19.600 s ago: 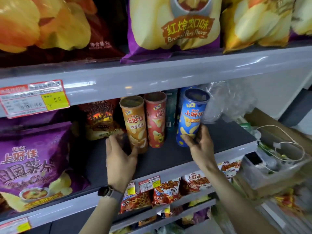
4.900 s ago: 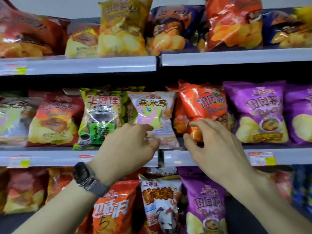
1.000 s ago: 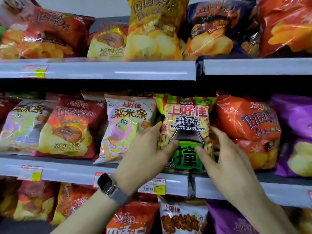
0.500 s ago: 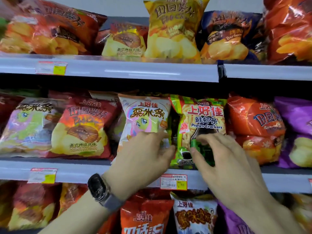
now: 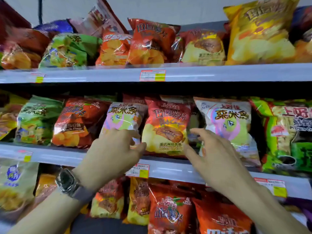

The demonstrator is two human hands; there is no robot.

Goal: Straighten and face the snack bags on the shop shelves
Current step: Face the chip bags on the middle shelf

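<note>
Red potato-chip bag (image 5: 166, 127) on the middle shelf (image 5: 54, 156) — right grip (image 5: 214, 157) spread beside its corner, left grip (image 5: 113, 152) curled at its other edge; whether pinching, cannot tell.

One head-worn wide-angle view, close to the shelves (image 5: 168, 169), facing them straight on, looking slightly down over both forearms

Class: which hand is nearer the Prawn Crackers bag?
Right. The right hand sits left of the Prawn Crackers bag, by the pink bag beside it; the left hand is farther left, past the red bag.
</note>
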